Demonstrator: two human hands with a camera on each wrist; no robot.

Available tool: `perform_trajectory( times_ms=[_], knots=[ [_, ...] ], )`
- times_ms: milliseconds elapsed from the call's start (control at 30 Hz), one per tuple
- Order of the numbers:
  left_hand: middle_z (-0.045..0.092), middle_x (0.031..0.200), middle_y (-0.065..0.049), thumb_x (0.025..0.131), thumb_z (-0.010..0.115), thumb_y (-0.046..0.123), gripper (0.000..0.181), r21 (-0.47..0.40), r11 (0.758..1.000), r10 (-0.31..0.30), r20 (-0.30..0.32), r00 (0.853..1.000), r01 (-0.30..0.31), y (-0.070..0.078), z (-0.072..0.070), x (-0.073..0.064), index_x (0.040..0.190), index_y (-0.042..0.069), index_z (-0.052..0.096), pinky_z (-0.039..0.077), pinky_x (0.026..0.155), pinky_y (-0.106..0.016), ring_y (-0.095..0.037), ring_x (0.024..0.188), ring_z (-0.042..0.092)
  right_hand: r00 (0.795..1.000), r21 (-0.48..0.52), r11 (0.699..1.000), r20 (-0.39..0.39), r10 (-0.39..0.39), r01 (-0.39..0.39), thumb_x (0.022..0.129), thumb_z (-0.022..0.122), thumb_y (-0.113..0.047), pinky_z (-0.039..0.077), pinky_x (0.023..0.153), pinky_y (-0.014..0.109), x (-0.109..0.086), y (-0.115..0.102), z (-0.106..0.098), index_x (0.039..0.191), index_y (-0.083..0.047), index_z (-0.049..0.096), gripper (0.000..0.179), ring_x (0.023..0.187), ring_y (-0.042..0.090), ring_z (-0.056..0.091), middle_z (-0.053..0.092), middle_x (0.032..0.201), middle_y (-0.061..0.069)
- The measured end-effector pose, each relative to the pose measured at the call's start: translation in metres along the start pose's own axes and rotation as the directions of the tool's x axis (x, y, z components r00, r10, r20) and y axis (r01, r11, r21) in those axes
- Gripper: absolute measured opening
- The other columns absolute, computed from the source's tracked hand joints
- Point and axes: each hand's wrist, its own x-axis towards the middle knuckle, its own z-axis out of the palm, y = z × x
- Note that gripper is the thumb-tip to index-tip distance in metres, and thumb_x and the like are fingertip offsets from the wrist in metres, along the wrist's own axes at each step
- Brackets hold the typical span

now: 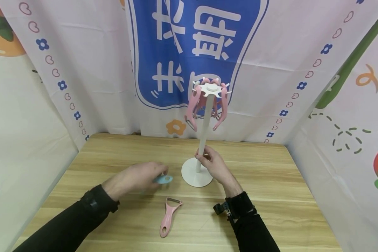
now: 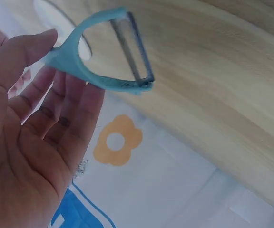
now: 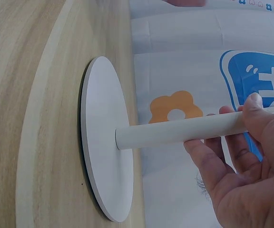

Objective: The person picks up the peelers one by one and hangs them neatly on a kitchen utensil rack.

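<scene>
My left hand (image 1: 143, 175) pinches a light blue Y-shaped peeler (image 2: 75, 54) between thumb and fingers, its metal blade pointing away from the palm. In the head view only the peeler's holed handle end (image 1: 164, 179) shows, left of the stand's base. My right hand (image 1: 215, 164) grips the white pole (image 3: 175, 131) of a stand low down, just above its round white base (image 1: 192, 179). Several pink peelers (image 1: 193, 105) hang from the hooks of the stand's top (image 1: 211, 88). On the table, nearer to me, lies a pink peeler (image 1: 166, 220), blade end away from me.
The wooden table (image 1: 258, 210) has a white printed cloth (image 1: 91, 70) hanging behind it, with similar cloth at both sides. The tall stand rises close to the back cloth.
</scene>
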Motion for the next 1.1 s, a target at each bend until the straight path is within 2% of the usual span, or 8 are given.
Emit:
perform_trajectory(
  times_ms=[167,267,400,600,733,933,1100],
  knots=[
    [0.076,0.12,-0.003,0.101,0.091,0.005,0.035,-0.016,1.0,-0.01,-0.051,0.999,0.009,-0.002,-0.006,0.005,0.128,0.015,0.072,0.07,0.09,-0.034,-0.014,0.101,0.071,1.0,-0.003,1.0,0.0,-0.003,0.003,0.123,0.063,-0.015,0.064,0.11,0.049,0.0,0.001,0.0,0.132,-0.003,0.07,0.017,0.125,0.041,0.075,0.072,0.135,0.024],
    [0.078,0.122,-0.005,0.101,0.09,0.004,0.035,-0.023,1.0,0.013,-0.101,0.995,-0.015,-0.004,-0.01,0.008,0.129,0.014,0.072,0.071,0.091,-0.034,-0.015,0.102,0.074,1.0,-0.005,1.0,0.001,-0.004,0.004,0.123,0.063,-0.015,0.065,0.11,0.05,0.001,0.001,0.0,0.132,-0.003,0.07,0.017,0.125,0.041,0.075,0.072,0.135,0.024],
    [0.08,0.119,-0.005,0.099,0.09,0.004,0.035,-0.019,0.999,0.043,-0.179,0.983,-0.047,-0.005,-0.016,0.009,0.129,0.014,0.073,0.072,0.087,-0.034,-0.014,0.098,0.074,1.0,-0.007,1.0,0.003,-0.005,0.005,0.123,0.062,-0.015,0.065,0.111,0.05,0.001,0.001,0.0,0.132,-0.003,0.07,0.017,0.126,0.041,0.076,0.072,0.135,0.024],
    [0.083,0.124,-0.007,0.098,0.091,0.006,0.041,-0.065,0.997,0.021,-0.266,0.964,-0.04,-0.001,-0.026,0.009,0.134,0.013,0.073,0.075,0.098,-0.045,-0.022,0.111,0.08,1.0,-0.005,1.0,0.003,-0.007,0.007,0.122,0.063,-0.015,0.065,0.111,0.052,0.0,0.0,0.0,0.132,-0.003,0.07,0.017,0.126,0.042,0.076,0.072,0.134,0.024],
    [0.082,0.122,-0.005,0.098,0.092,0.007,0.042,-0.075,0.995,0.035,-0.336,0.941,-0.064,0.002,-0.031,0.009,0.135,0.013,0.072,0.074,0.095,-0.041,-0.02,0.108,0.08,1.0,-0.01,1.0,-0.001,0.004,-0.004,0.122,0.063,-0.016,0.066,0.113,0.054,0.0,0.001,0.0,0.132,-0.004,0.071,0.017,0.128,0.042,0.077,0.073,0.135,0.024],
    [0.081,0.124,-0.004,0.098,0.093,0.007,0.048,-0.091,0.991,0.05,-0.447,0.893,-0.101,0.007,-0.041,0.008,0.14,0.011,0.071,0.074,0.095,-0.038,-0.018,0.109,0.08,1.0,-0.006,1.0,-0.021,0.01,-0.011,0.121,0.066,-0.015,0.065,0.114,0.057,0.0,0.0,0.0,0.132,-0.005,0.072,0.016,0.13,0.043,0.076,0.074,0.135,0.023],
    [0.081,0.128,-0.008,0.098,0.094,0.006,0.051,-0.12,0.985,0.048,-0.502,0.864,-0.124,0.01,-0.049,0.008,0.143,0.009,0.07,0.075,0.098,-0.039,-0.022,0.112,0.082,0.997,0.013,1.0,-0.072,0.015,-0.014,0.118,0.071,-0.011,0.067,0.115,0.055,0.001,0.002,0.002,0.13,-0.005,0.075,0.014,0.131,0.039,0.077,0.078,0.133,0.02]
  ],
)
